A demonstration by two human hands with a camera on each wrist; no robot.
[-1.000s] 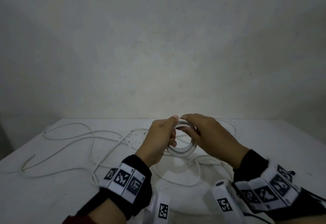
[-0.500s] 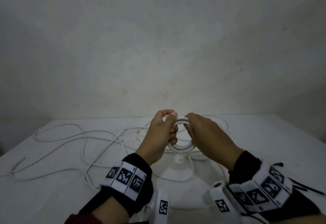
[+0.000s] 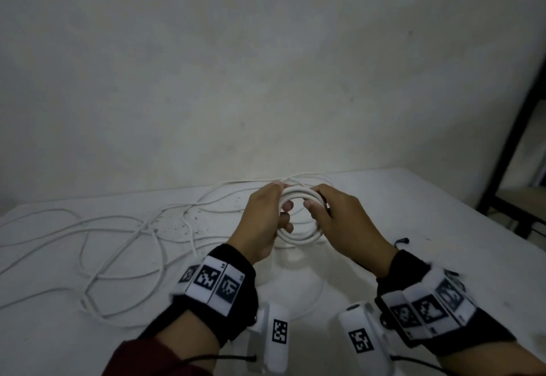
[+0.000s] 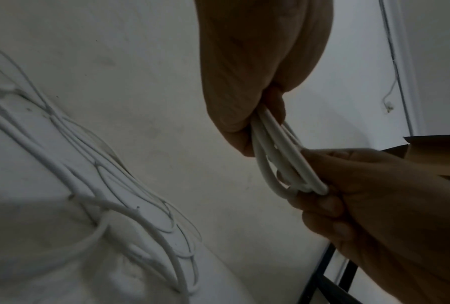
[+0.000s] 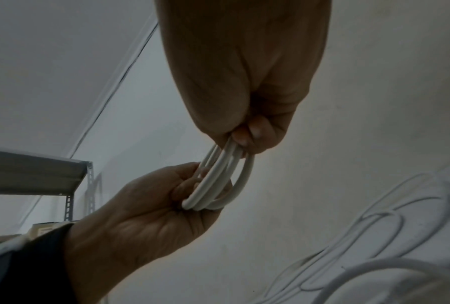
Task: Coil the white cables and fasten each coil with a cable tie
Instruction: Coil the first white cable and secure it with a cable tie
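A small coil of white cable [image 3: 300, 235] with several turns hangs above the white table [image 3: 413, 227], held between both hands. My left hand [image 3: 267, 216] grips the coil's left side, fingers curled through the ring. My right hand [image 3: 334, 216] grips its right side. The left wrist view shows the coil [image 4: 278, 156] edge-on, pinched at its top by my left hand [image 4: 255, 115] and lower by my right hand [image 4: 374, 195]. The right wrist view has the same coil [image 5: 223, 181] between my right hand [image 5: 247, 131] and my left hand [image 5: 166, 205]. No cable tie shows.
Loose white cable [image 3: 118, 245] sprawls in tangled loops over the left half of the table and trails behind the hands. A dark metal frame [image 3: 502, 145] stands past the table's right edge. A plain wall rises behind. A grey shelf [image 5: 34, 170] shows in the right wrist view.
Both hands have shifted their hold round the coil, and it now faces me as a wider ring. The view has swung left, so the loose cable sits further left.
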